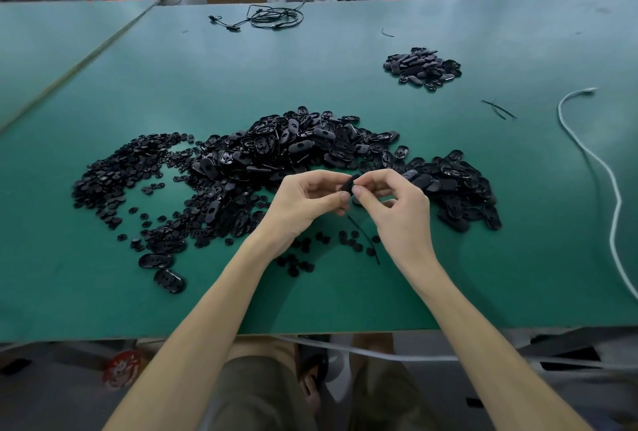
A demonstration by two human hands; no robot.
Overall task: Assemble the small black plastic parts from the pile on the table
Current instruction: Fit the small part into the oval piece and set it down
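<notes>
The part (348, 186) looks light, stiff and a little smooth, so I judge it is best taken by its thin edges. It is held above the worktop (448, 275), at 6 o'clock from the pile (293, 151). The left hand (303, 202) pinches its lower end between thumb and fingers; the right hand (390, 202) pinches its upper end.

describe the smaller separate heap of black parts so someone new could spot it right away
Start at the green table and find the big sprawling pile of black parts in front of the hands. Look beyond it, to the far right: the small heap sits alone there, compact, ringed by bare green, touching nothing else.
</notes>
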